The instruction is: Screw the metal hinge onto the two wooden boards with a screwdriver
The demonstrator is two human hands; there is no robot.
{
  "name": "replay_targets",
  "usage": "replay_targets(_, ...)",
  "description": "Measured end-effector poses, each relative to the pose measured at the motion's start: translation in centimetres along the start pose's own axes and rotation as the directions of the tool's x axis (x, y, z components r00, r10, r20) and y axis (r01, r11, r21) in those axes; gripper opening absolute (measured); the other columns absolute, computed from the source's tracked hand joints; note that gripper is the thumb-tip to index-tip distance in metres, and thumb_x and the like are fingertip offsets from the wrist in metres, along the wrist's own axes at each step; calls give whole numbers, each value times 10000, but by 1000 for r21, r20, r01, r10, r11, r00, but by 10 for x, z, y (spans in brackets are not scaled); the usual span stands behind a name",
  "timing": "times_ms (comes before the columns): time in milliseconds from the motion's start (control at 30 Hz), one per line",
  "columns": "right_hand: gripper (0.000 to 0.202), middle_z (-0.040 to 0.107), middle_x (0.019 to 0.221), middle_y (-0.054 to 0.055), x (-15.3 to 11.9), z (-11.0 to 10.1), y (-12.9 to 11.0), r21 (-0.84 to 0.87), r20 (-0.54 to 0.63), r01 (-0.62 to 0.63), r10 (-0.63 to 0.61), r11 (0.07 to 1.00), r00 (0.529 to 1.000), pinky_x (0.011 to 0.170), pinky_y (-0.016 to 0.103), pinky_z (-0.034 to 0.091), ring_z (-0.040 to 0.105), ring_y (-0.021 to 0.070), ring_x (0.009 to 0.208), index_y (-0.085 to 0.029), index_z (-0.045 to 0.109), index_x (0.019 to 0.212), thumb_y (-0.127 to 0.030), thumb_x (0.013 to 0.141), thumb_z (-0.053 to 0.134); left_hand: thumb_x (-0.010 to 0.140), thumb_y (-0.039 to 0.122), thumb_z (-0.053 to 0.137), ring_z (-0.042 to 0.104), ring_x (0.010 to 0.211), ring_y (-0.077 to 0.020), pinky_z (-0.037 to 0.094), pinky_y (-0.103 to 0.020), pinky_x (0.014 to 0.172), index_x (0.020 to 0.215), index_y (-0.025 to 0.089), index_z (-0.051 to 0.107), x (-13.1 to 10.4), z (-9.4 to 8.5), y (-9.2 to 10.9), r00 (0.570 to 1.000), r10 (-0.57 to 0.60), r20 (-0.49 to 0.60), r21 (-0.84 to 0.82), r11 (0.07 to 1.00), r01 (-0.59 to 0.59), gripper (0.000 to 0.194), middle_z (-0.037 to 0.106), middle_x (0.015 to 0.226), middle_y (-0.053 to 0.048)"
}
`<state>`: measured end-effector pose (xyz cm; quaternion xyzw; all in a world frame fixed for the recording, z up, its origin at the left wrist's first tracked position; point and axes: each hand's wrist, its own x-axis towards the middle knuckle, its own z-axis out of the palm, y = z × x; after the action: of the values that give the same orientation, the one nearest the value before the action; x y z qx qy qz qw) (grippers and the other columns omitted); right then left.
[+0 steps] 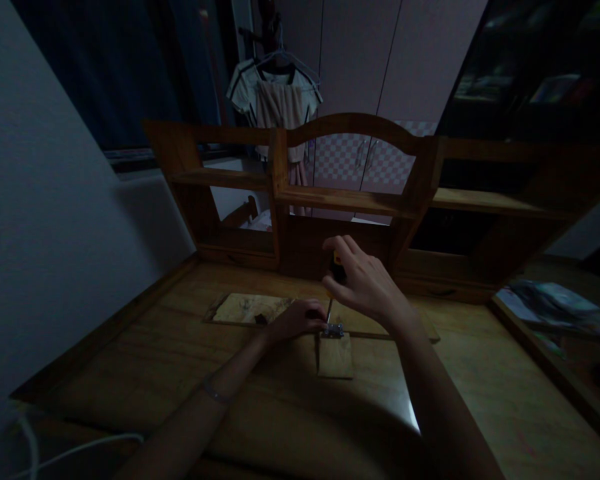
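Note:
My right hand (356,279) is wrapped round the dark and yellow handle of a screwdriver (337,268), whose thin shaft points down at a small metal hinge (334,330). That hinge lies where a small square wooden block (335,357) meets a long wooden board (375,324). My left hand (299,319) is closed beside the hinge, its fingertips at the hinge's left edge; whether they pinch something small is hidden. The screwdriver tip is too small to make out against the metal.
A wooden desk (180,373) carries a shelf unit (350,198) along its back. White cables (95,441) hang at the lower left. Plastic-wrapped things (555,300) lie at the right, beyond a raised wooden edge. Clothes (280,100) hang behind the shelf.

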<state>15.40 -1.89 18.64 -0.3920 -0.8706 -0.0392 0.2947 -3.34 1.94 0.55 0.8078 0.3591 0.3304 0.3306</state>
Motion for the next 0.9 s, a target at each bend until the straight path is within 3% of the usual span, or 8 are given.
replay_targets(133,285,654,1084,60,2,3,0,-46,5,-45,45,998,999,691,322,385,653,215,852,-228,484,1214,-337,951,470,805,349,786,629,828,-151,462,-240,777,858,163,706,0,0,-1,999,50,-18,-25,998,-50,209,693,875,-21)
replay_targets(300,318,626,1126,57,0,-1,-4,-5,26,20,-19,1000,999,696,308,390,635,199,852,-229,485,1191,-271,880,534,831,363,762,633,807,-146,460,-238,760,859,163,705,0,0,-4,999,50,6,-26,998,-50,210,699,869,-23)
replay_targets(467,179,608,1020,48,2,3,-6,-90,-50,2,-6,996,999,607,290,343,602,172,777,-222,524,1001,-395,963,499,838,347,754,637,841,-154,464,-244,794,869,160,709,0,-2,-3,999,37,10,-12,999,-37,195,703,890,-30)
replay_targets(600,115,591,1070,48,5,4,-3,-36,-88,25,-28,999,996,663,278,411,618,167,853,-218,527,1042,-312,976,517,849,347,743,624,824,-147,460,-243,784,870,154,712,0,-3,1,999,40,18,-8,999,-40,196,692,886,-32)
replay_targets(767,338,579,1174,56,6,3,4,103,-108,48,-37,994,993,770,306,486,633,177,892,-228,507,1194,-359,921,656,842,347,752,626,846,-150,469,-244,780,868,148,711,-1,-3,4,998,69,3,-65,995,-69,204,669,910,-43)
replay_targets(900,361,595,1150,54,7,2,11,157,-72,24,-13,987,997,755,310,499,633,172,855,-241,518,1191,-388,904,681,845,353,749,639,868,-155,481,-249,795,865,154,730,0,-2,3,999,41,23,-86,996,-39,201,669,949,-54)
